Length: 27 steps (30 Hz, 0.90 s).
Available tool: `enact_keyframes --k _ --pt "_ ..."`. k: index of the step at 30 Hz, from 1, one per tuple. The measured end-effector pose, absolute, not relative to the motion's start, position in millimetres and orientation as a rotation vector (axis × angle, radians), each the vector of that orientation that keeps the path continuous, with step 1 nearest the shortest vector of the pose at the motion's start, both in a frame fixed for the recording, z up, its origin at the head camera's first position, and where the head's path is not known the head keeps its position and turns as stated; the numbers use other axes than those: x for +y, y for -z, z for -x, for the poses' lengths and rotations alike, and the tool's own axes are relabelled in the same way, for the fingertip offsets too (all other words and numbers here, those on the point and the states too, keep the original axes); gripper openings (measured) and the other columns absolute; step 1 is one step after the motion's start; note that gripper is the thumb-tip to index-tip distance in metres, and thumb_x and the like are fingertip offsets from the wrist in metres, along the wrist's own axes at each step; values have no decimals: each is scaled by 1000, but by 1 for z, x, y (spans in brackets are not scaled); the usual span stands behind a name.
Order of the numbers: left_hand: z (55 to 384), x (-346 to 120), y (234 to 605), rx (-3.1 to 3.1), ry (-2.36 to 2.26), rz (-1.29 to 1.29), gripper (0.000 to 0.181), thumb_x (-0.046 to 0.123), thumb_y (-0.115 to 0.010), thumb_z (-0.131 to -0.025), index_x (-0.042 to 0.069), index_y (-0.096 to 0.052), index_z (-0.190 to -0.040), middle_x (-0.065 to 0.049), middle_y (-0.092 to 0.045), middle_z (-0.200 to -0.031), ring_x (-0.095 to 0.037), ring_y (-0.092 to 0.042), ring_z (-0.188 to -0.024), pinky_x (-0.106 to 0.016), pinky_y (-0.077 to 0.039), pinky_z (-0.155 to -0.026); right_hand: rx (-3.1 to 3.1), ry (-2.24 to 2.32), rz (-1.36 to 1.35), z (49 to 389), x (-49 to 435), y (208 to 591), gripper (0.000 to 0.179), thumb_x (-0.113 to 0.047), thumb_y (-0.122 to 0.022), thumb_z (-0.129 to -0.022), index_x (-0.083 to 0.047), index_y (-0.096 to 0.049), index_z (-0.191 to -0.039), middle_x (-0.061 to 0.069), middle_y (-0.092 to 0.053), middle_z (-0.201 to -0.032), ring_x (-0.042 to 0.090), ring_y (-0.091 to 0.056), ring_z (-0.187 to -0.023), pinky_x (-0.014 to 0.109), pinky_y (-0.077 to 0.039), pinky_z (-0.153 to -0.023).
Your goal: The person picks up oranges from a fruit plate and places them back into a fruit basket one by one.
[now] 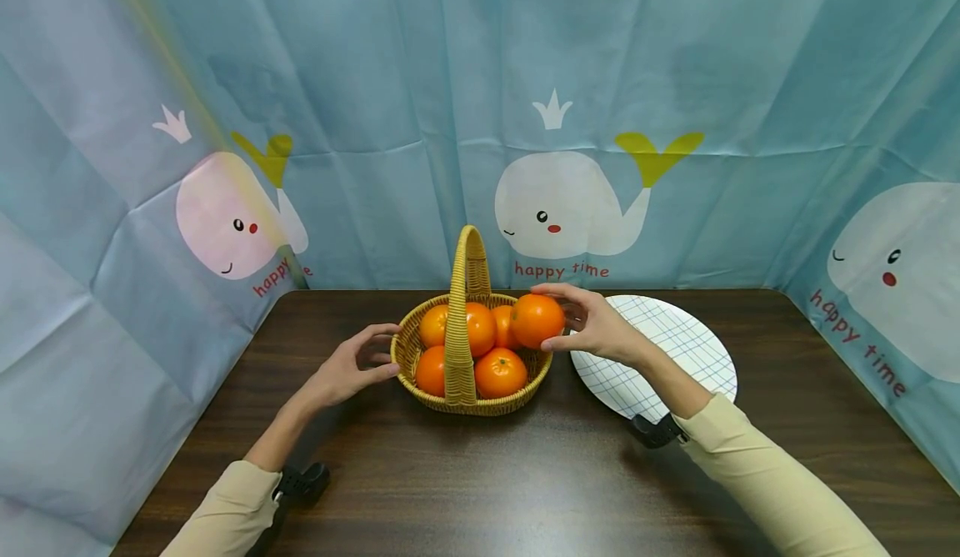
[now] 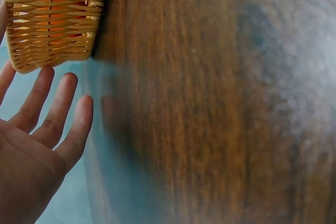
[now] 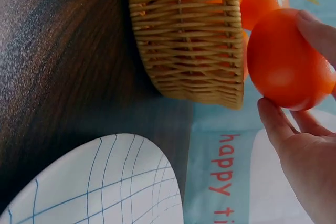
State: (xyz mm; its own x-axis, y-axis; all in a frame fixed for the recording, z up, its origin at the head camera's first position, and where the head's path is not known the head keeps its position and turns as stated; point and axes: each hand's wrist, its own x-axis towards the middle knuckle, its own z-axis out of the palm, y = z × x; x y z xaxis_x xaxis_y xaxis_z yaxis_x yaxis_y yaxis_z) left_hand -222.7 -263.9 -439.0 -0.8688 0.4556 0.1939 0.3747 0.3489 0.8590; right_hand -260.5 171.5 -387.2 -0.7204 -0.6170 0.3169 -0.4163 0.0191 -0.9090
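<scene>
A yellow wicker basket (image 1: pixel 480 408) with a tall arched handle (image 1: pixel 459 332) stands on the table, holding several oranges such as the front one (image 1: pixel 501 373). My right hand (image 1: pixel 596 323) grips an orange (image 1: pixel 537 321) between thumb and fingers, at the basket's right rim. In the right wrist view that orange (image 3: pixel 289 59) is level with the rim or a little above it. My left hand (image 1: pixel 352 367) is at the basket's left end, thumb and fingers spread about the rim. The left wrist view shows its fingers extended beside the woven wall (image 2: pixel 55 22).
A white plate (image 1: pixel 660 357) with blue grid lines lies right of the basket, partly under my right forearm. The dark wooden table (image 1: pixel 480 482) ends at the back against a blue curtain (image 1: pixel 375 123) printed with whales. Each wrist wears a black device (image 1: pixel 303 482).
</scene>
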Motion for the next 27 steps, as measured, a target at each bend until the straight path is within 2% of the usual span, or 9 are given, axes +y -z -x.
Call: enact_keyframes --k 3,8,11,14,17,20,23,27 --pt "223 -263 439 2521 -1562 -772 58 6 -72 -95 2 -46 -147 -26 -46 -145 -43 -62 -114 -35 -57 -88 2119 1752 1090 259 172 386 77 3 -83 -83 -3 -46 -150 14 -47 -148 35 -54 -126 46 -46 -104" --pt "224 -261 440 2518 -1571 -778 58 6 -72 -96 1 -46 -147 -27 -46 -144 -45 -61 -113 -34 -58 -86 2140 1686 1081 258 183 380 94 -10 -86 -84 -7 -30 -159 8 -30 -162 36 -36 -143 54 -30 -114" --pt "225 -261 441 2521 -1576 -782 58 6 -72 -96 2 -46 -147 -27 -47 -144 -44 -62 -113 -34 -58 -85 2148 1700 1084 258 195 377 93 -8 -85 -84 -9 -30 -160 8 -30 -162 37 -36 -142 59 -31 -113" --pt "226 -261 443 2525 -1569 -794 58 5 -72 -95 2 -46 -147 -26 -47 -144 -44 -62 -112 -33 -58 -85 2180 1740 1090 259 210 378 82 0 -80 -87 -4 -36 -155 15 -39 -155 41 -44 -135 58 -38 -108" --pt "227 -261 443 2524 -1568 -809 59 5 -73 -95 2 -46 -147 -25 -47 -144 -44 -62 -113 -34 -57 -87 2260 1769 1049 257 226 380 61 4 -76 -90 1 -49 -145 20 -53 -142 42 -56 -124 49 -49 -100" --pt "226 -261 443 2539 -1561 -825 60 6 -73 -95 1 -45 -147 -24 -47 -145 -44 -61 -114 -38 -57 -89 2373 1760 972 253 240 384 40 1 -73 -93 1 -61 -132 20 -62 -127 38 -65 -111 38 -57 -89" --pt "224 -262 442 2566 -1534 -838 59 6 -71 -97 1 -44 -149 -22 -47 -146 -45 -59 -117 -45 -55 -93 2490 1712 911 249 254 390 29 -3 -71 -96 -2 -67 -124 20 -65 -119 32 -69 -103 33 -59 -83" --pt "216 -266 437 2679 -1444 -815 56 14 -62 -103 7 -40 -154 -21 -49 -146 -45 -54 -124 -58 -49 -97 2692 1576 872 242 271 399 23 -8 -71 -97 -5 -69 -120 19 -67 -116 28 -70 -99 35 -59 -81"
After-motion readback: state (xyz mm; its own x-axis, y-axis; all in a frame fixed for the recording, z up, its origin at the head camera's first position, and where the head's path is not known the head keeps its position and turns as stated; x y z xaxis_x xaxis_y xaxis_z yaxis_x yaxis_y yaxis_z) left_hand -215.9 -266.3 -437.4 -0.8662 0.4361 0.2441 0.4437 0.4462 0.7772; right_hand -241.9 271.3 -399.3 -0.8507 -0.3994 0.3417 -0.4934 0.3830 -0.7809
